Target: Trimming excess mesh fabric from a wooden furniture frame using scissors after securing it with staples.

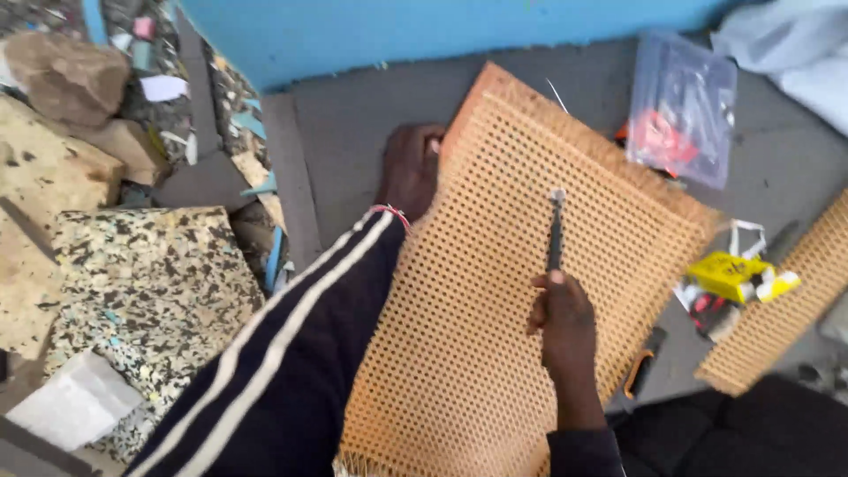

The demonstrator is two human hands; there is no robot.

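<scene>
Looking down from the head view, a cane panel (pixel 521 291) lies on the grey floor (pixel 344 150). The left hand (pixel 411 168) presses its far edge, fingers hidden behind it, so its grip cannot be told. The right hand (pixel 561 318) is closed round a dark tool (pixel 556 231) over the weave. The panel looks light, springy, easily frayed; best held by its edges. A clear bag (pixel 680 106) holds red and dark bits.
</scene>
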